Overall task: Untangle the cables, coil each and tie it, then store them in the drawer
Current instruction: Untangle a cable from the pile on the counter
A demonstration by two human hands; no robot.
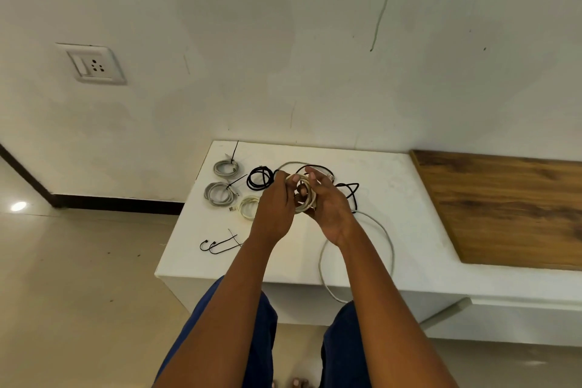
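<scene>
Both hands, left hand (277,201) and right hand (327,201), grip a half-wound cream cable coil (304,195) above the white counter (393,198), its tail (378,230) still loose. Two grey coils (224,168) look tied; the black cable (349,190) remains untangled, nothing stored.

White wall socket (94,63) upper left; wood panel (507,208) right; dark skirting (116,203) along floor.

Two bare forearms run up from the bottom of the frame to the left hand (277,198) and the right hand (330,201), with no sleeves, watch or rings showing. Dark blue trousers (261,324) cover both legs at bottom centre, above bare toes (297,383).
</scene>
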